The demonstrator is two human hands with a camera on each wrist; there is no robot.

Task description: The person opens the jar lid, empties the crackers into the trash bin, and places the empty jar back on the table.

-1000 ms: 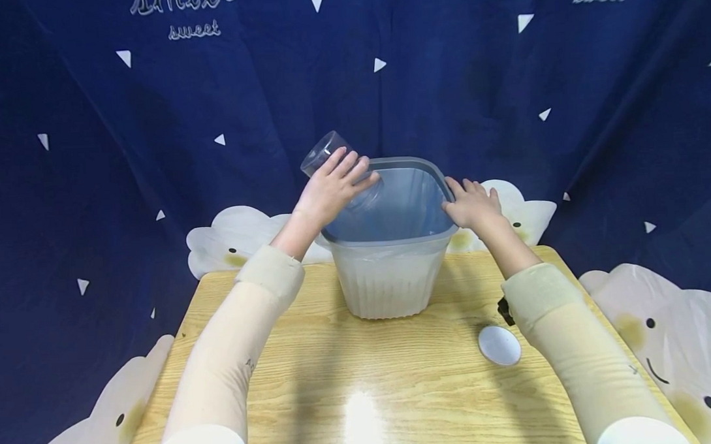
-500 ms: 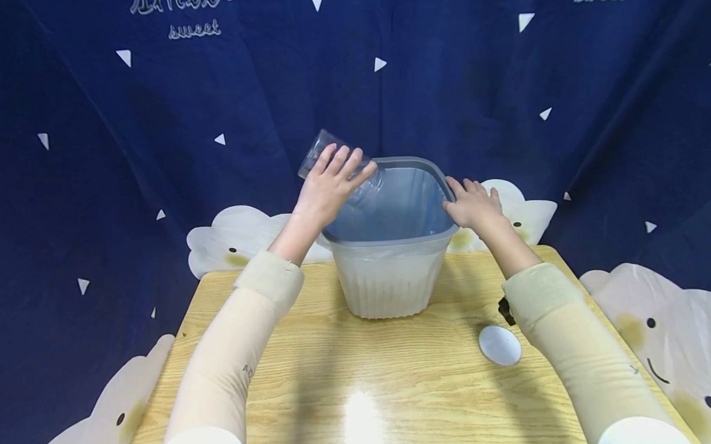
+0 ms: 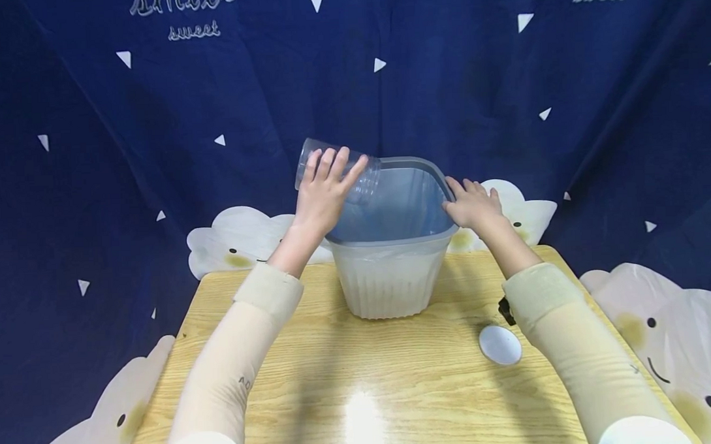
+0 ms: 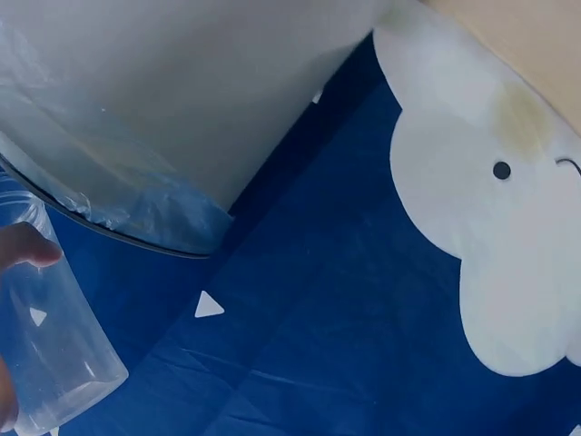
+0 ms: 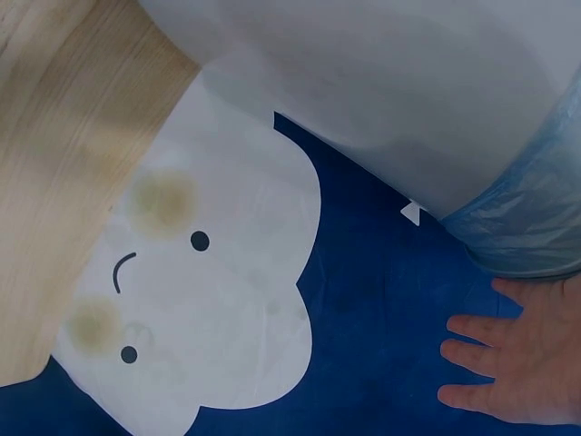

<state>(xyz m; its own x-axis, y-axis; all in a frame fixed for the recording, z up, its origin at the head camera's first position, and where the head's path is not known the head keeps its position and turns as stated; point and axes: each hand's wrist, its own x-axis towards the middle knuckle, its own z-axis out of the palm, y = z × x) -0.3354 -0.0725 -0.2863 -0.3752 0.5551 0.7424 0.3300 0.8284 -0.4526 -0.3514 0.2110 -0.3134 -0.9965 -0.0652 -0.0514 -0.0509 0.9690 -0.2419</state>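
My left hand (image 3: 320,196) holds a clear plastic jar (image 3: 362,176) tilted over the left side of a trash bin. In the left wrist view, the jar (image 4: 64,336) has its threaded neck by the bin's rim and its base pointing away. The white trash bin (image 3: 391,279) stands upright, with a grey rim and a blue bag liner (image 3: 408,204) inside. My right hand (image 3: 475,205) rests against the rim's right side. In the right wrist view, that hand's fingers (image 5: 477,356) are straight and spread. The jar's contents, if any, cannot be made out.
A round white lid (image 3: 499,345) lies on the wooden table (image 3: 314,380), right of the bin. A dark blue curtain (image 3: 445,81) with white triangles and clouds hangs behind and beside the table. A small black object (image 3: 506,311) shows by the right cuff.
My left hand has turned the jar nearer to level, its base end swinging down and left. My right hand, the bin and the lid stay where they were.
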